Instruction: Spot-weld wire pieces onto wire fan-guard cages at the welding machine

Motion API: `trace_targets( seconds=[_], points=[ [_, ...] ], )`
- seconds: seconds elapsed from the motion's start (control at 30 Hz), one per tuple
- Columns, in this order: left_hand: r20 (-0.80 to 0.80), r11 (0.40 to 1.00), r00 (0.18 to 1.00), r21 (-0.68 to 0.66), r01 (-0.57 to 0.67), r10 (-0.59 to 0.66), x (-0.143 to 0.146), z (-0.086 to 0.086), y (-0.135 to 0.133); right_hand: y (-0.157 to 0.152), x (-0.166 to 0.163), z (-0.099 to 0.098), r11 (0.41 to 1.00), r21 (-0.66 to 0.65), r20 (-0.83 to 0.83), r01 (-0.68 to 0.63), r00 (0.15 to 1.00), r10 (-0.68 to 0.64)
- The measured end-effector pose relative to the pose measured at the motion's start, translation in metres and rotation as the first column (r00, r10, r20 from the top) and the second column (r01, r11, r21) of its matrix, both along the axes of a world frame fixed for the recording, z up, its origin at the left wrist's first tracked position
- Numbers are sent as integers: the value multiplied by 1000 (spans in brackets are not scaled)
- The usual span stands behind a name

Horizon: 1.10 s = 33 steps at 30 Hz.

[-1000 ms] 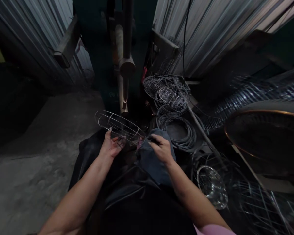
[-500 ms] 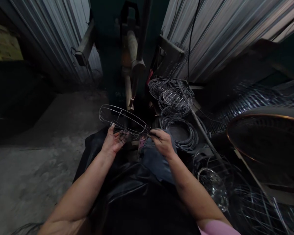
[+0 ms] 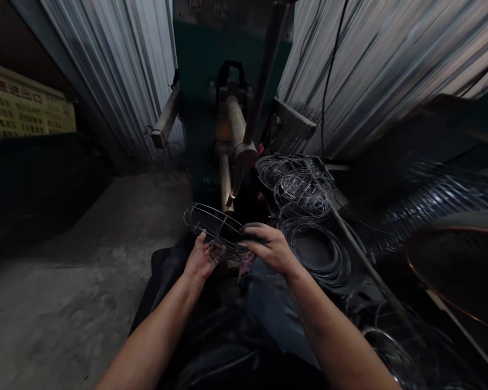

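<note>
A round wire frame, made of thin metal rings joined by short cross wires, is held tilted above my lap. My left hand grips its near left side from below, thumb over the wire and fingers beneath. At the frame's right end, my right hand has its thumb and fingers closed around the rim. Just beyond the frame stand the welding machine's electrodes, one bar angling down from above to meet the lower bar. The frame does not appear to be between them.
To the right lie tangled wire pieces and a stack of wire rings. A copper-coloured rim curves at far right. A yellow crate stands at left, above the concrete floor. A square bar juts out left of the machine.
My view has tilted up and left, so everything sits lower and further right. My right hand has shifted further over the frame's right end. The left hand keeps its hold.
</note>
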<state>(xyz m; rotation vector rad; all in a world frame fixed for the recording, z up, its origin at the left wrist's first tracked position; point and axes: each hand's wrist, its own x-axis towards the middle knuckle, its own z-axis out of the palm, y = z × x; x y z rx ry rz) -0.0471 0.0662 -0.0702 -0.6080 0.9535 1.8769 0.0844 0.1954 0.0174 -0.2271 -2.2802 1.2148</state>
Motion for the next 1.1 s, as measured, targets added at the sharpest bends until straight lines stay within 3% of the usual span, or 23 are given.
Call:
trace_targets(
  seconds=[0.27,0.7,0.83,0.93,1.0,1.03,1.1],
  points=[
    [-45,999,998,10,34,-34,-20,-4,26,16,-21,-8,992,-77,-25,102,994,-104],
    [24,998,999,-29,48,-47,-37,-10,65,46,-46,2,984,-70,46,163,986,-160],
    [27,990,993,-83,118,-117,-34,-8,64,43,-46,6,979,-83,91,187,980,-179],
    [-102,952,962,-203,230,-254,-29,-12,51,41,-46,7,970,-112,110,215,973,-203],
    [-393,897,853,-406,175,-345,-25,-17,36,40,-48,8,965,-131,127,227,969,-211],
    [-587,867,711,-495,63,-387,-22,-19,29,40,-48,9,963,-138,136,232,967,-214],
    [-858,839,236,-504,-206,-457,-18,-24,18,41,-49,9,961,-148,149,234,966,-212]
  ],
)
